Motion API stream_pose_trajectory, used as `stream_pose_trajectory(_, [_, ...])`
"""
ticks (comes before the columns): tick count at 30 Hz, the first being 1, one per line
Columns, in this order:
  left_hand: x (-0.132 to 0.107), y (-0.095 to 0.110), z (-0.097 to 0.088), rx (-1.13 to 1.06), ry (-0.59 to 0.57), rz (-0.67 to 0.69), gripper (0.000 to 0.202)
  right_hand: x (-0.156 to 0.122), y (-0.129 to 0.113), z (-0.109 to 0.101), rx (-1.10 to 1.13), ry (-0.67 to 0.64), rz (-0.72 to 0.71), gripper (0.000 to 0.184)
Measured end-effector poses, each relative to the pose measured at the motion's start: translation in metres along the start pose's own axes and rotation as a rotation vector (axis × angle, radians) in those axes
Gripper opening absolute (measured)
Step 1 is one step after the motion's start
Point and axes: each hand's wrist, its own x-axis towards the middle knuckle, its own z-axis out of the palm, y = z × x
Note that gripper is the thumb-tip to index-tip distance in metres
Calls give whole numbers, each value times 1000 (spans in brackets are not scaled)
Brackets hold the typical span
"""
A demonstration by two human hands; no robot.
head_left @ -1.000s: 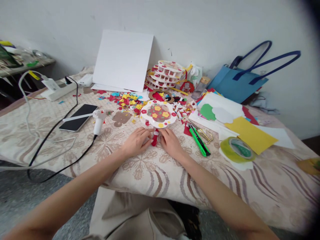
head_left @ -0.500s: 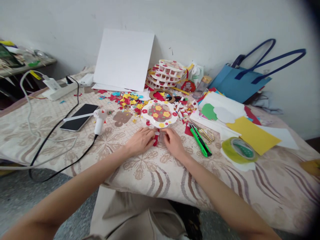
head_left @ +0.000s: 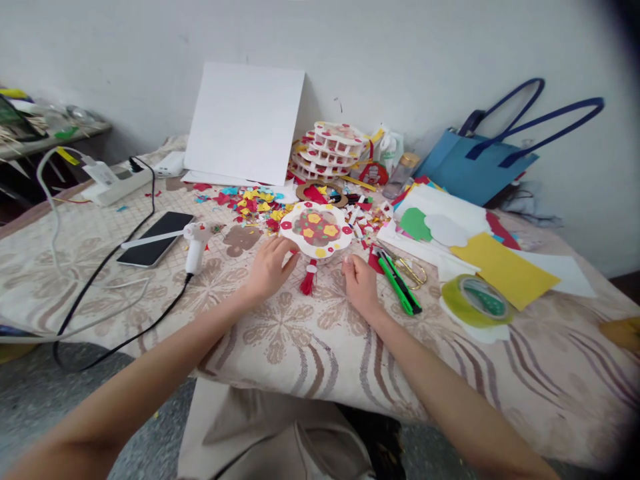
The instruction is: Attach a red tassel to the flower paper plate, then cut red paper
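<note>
A white, scallop-edged paper lantern (head_left: 295, 227) with red and yellow flowers lies in front of me on the cloth. From its near edge hangs a red tassel (head_left: 307, 283) with a white top. At the lantern's lower left edge is my left hand (head_left: 270, 268), its fingertips at the rim and its thumb held apart from the fingers. My right hand (head_left: 361, 285) is closed just off the lower right edge, thumb against the curled fingers. Whatever may be between those fingers is hidden.
To the right lie a green utility knife (head_left: 400, 283), gold-handled scissors (head_left: 414, 272) and yellow tape (head_left: 463, 300). On the left are a white glue gun (head_left: 195, 250) and a phone (head_left: 157, 237). Paper scraps (head_left: 250, 203), a tiered paper piece (head_left: 330, 150) and a blue bag (head_left: 470, 163) stand farther back.
Both hands have parted from the tassel, the left moving left and up to the lantern's edge, the right moving right. The tassel now shows fully, hanging slightly to the left.
</note>
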Motion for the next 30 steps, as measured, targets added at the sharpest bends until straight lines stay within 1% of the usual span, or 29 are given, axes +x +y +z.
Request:
stream_pose_trajectory(2, [13, -3, 5, -6, 5, -45, 6, 0, -1, -2, 10, -1, 16, 38])
stream_pose_trajectory(5, [32, -3, 16, -57, -51, -100, 14, -1, -2, -3, 47, 7, 44, 40])
stream_pose_trajectory(7, [40, -2, 21, -90, -100, -107, 17, -1, -1, -4, 74, 11, 75, 41])
stream_pose_trajectory(9, [44, -3, 21, -111, -125, -103, 16, 0, 0, -6, 89, 17, 100, 42])
stream_pose_trajectory(11, [43, -7, 14, -118, -114, -109, 15, 1, 2, -8, 86, 21, 106, 41])
stream_pose_trajectory(14, [30, -18, -8, -74, -55, -149, 17, 5, 4, -11, 35, 25, 55, 30])
stream_pose_trajectory(16, [16, -23, -23, 69, -39, -158, 18, 7, 5, -13, 0, -1, -7, 25])
stream_pose_trajectory(18, [1, -23, -34, 287, 5, -144, 16, 7, 5, -12, -14, -85, -77, 21])
stream_pose_trajectory(19, [-6, -20, -36, 340, -2, -110, 13, 6, 5, -11, -17, -146, -117, 20])
stream_pose_trajectory(20, [-12, -16, -37, 347, -36, -63, 9, 5, 4, -10, -23, -212, -159, 19])
stream_pose_trajectory(22, [-18, -5, -34, 234, -168, 49, 10, 3, 3, -8, -40, -322, -234, 18])
stream_pose_trajectory(25, [-17, 9, -23, 70, -367, 190, 14, -1, 1, -6, -89, -414, -292, 16])
stream_pose_trajectory(27, [-13, 14, -17, 59, -440, 241, 17, -3, 0, -6, -138, -457, -315, 16])
stream_pose_trajectory(30, [-9, 15, -9, 92, -480, 274, 17, -4, -2, -4, -229, -501, -342, 17])
